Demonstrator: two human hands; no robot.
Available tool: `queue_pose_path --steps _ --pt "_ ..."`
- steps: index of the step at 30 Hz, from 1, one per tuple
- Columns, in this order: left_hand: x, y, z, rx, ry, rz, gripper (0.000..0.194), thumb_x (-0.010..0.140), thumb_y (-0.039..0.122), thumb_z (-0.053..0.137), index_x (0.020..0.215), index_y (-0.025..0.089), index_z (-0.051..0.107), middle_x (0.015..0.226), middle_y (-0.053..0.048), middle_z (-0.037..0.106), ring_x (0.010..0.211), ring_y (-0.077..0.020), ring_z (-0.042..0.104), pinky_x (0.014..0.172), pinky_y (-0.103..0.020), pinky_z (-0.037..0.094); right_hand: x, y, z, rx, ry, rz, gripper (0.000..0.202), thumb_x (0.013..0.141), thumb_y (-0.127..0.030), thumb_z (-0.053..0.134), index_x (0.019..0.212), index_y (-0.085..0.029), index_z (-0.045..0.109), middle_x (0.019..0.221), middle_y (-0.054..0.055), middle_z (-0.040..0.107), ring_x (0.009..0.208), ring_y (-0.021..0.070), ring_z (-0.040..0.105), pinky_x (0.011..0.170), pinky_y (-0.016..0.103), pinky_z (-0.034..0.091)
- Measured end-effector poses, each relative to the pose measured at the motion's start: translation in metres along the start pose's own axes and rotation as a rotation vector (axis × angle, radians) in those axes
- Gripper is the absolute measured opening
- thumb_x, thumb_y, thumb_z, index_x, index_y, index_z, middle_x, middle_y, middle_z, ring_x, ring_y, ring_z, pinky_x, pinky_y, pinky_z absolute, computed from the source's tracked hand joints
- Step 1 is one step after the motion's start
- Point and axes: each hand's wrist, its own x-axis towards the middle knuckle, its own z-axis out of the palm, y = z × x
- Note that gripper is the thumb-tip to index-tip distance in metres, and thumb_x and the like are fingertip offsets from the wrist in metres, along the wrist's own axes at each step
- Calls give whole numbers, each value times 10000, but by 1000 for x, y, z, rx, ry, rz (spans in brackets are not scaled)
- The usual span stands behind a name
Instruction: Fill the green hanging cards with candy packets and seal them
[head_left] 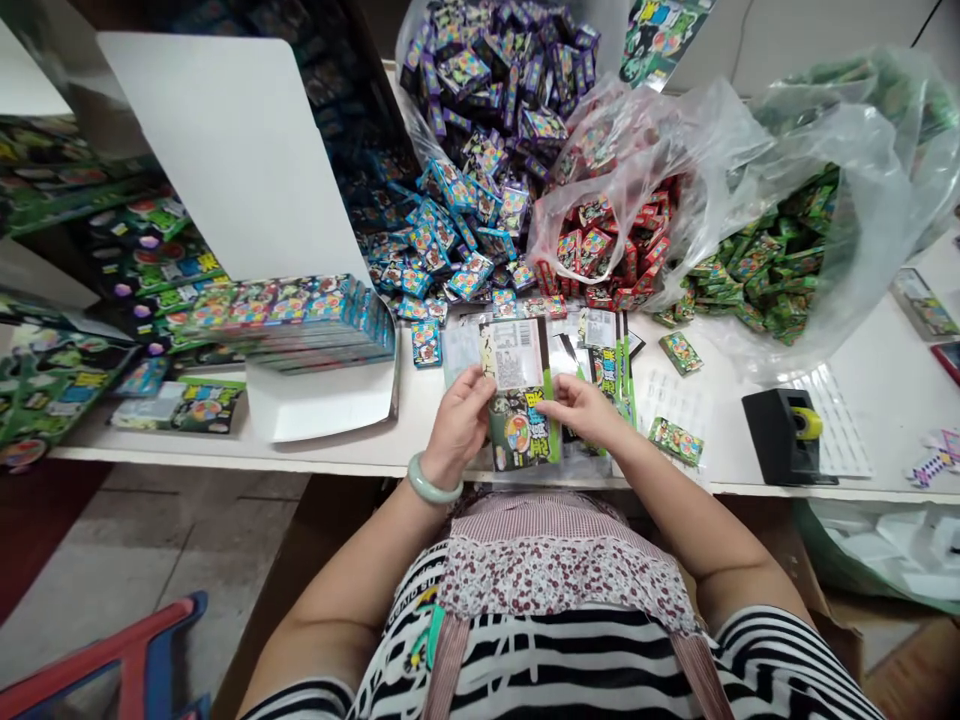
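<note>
- The white table (pixel 885 390) spans the view, its near edge just in front of the person's striped top.
- A clear bag (pixel 855 180) at the far right lies open, spilling green boxes (pixel 765 270) onto the table.
- A second clear bag (pixel 630 150) in the middle holds red boxes (pixel 607 250).
- Behind it a heap of purple boxes (pixel 495 80) runs down into a heap of blue boxes (pixel 442 240), which reaches almost to the hands.
- A white card stand (pixel 240 160) at the left leans over a filled display tray (pixel 292 320) of small boxes.
- A black tape dispenser (pixel 784 435) stands near the table's edge, well right of the hands.
- A stack of flat packs (pixel 600 350) lies just behind the hands.
- The pack (pixel 521 405), green and black with a white barcode label at its top, is upright between the two hands at the near edge of the table, centre.
- The left hand (pixel 459 425), a pale bangle (pixel 431 485) on its wrist, is partly curled, its fingertips pinching the pack's left edge.
- The right hand (pixel 589 410) is loosely curled, thumb and forefinger gripping the pack's right edge at mid-height.
- One loose green box (pixel 675 440) lies just right of the right forearm.
</note>
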Motion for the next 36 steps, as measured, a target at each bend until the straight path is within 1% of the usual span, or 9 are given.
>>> queue_pose_path --steps 4,9,12,16,21,24,29,32,36 --pt "0 5 -8 103 31 126 676 793 414 767 1399 304 490 1028 -42 710 919 -193 699 789 -324 602 -15 11 -1 -23 -151 50 303 734 -325 780 953 -252 584 922 9 670 817 158 629 722 309 545" --pt "-15 1 -5 272 -15 212 600 805 418 760 1358 326 548 1066 -38 685 996 -192 672 872 -332 592 -22 1 -7 -113 228 -254 648 718 -357 798 1259 -271 451 1140 60 623 986 179 637 814 323 553" --pt "-25 2 -7 360 3 276 517 819 420 755 1302 310 607 1049 -32 687 943 -177 664 839 -306 581 -19 -7 -6 -143 285 -307 506 786 -373 729 1211 -276 471 1052 36 628 884 155 642 711 293 535" --pt "-31 8 -20 542 51 346 323 913 484 624 1085 226 714 972 -40 703 844 -165 644 774 -291 550 -18 -9 -1 -185 192 -267 325 840 -369 658 1134 -275 556 945 7 630 788 131 609 690 290 520" --pt "-30 15 -26 420 8 186 349 848 537 682 783 194 685 859 -47 716 809 -179 657 711 -288 543 -18 -16 -1 -290 56 -262 149 884 -387 603 897 -238 608 807 -5 625 677 114 544 646 294 477" --pt "-27 23 -22 292 -39 143 295 805 473 753 805 188 675 905 -67 747 872 -196 693 765 -311 562 -15 -24 0 -250 89 -305 171 867 -388 613 811 -232 571 852 17 639 804 143 588 676 294 488" --pt "-31 39 -18 288 -91 157 319 793 410 784 1020 201 702 897 -59 768 865 -192 730 793 -329 586 -15 -31 3 -61 63 -212 286 798 -373 673 1037 -263 562 881 4 623 771 135 588 567 253 482" --pt "-36 45 -17 339 -110 241 236 794 410 787 882 203 719 924 -65 761 898 -200 729 844 -366 597 -22 -36 3 -219 56 -309 158 820 -360 673 904 -255 592 943 22 632 868 150 601 631 269 510" --pt "-38 51 -13 378 -143 316 225 816 424 763 783 207 712 855 -57 731 863 -188 700 813 -363 597 -31 -47 3 -405 20 -452 159 863 -367 659 806 -247 574 966 28 638 932 159 599 690 286 523"
